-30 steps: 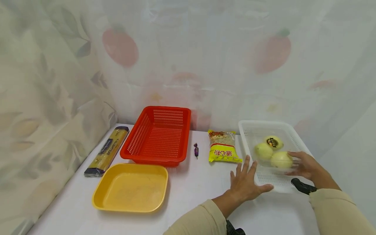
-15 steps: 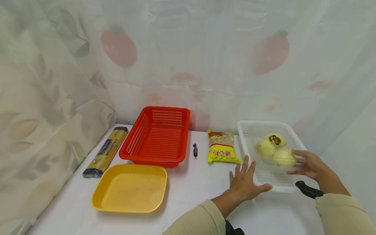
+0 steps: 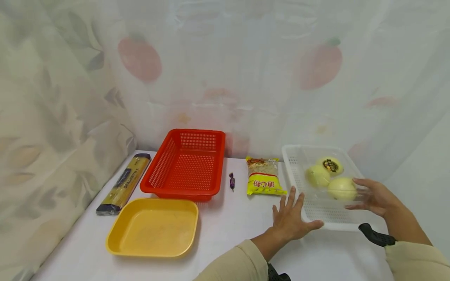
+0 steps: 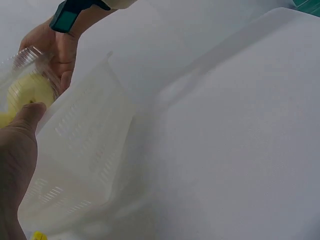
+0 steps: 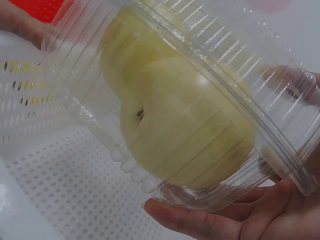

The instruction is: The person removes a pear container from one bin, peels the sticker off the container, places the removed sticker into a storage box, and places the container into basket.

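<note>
My right hand (image 3: 375, 197) grips the right end of a clear plastic box (image 5: 165, 27) holding pale yellow, round fruit (image 3: 342, 189). One fruit bears a dark round label. In the right wrist view the box is tilted above the mesh floor of a white plastic basket (image 3: 323, 226), with a stem hollow showing on the nearest fruit (image 5: 190, 125). My left hand (image 3: 290, 218) has its fingers spread at the basket's near left corner, thumb pointing right along the rim. In the left wrist view that thumb (image 4: 27, 117) overlaps the box.
Left of the basket lies a yellow pasta bag (image 3: 264, 183), then a small purple-wrapped candy (image 3: 232, 182). Further left stand a red basket (image 3: 190, 191) and, in front, a yellow tray (image 3: 151, 226). A spaghetti pack (image 3: 124, 183) lies at the far left. Curtains close off the back.
My right hand and the fruit box have shifted rightward over the white basket. The left hand keeps its spread pose at the basket's edge. The head view has turned slightly.
</note>
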A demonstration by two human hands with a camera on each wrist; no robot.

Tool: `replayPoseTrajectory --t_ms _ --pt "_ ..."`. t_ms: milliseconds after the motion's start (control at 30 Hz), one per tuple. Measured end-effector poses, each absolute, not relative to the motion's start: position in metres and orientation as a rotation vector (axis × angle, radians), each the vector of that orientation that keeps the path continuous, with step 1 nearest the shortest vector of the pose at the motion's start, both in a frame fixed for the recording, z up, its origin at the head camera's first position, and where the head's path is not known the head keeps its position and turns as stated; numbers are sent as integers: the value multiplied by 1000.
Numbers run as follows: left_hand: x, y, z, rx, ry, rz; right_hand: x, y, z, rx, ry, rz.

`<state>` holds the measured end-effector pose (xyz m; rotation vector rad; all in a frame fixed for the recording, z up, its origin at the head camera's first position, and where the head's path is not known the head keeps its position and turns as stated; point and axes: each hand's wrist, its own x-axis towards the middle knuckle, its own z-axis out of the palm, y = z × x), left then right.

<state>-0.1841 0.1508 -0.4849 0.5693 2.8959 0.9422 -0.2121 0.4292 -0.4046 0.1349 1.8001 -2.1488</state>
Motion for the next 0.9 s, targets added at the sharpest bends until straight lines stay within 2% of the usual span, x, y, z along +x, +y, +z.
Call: replayPoseTrajectory --t_ms 500,900 --pt "-185 146 -474 570 2838 987 -194 425 -379 -127 1588 -2161" --pt "-194 129 -449 767 2391 1760 -184 422 -377 -163 1606 -2200"
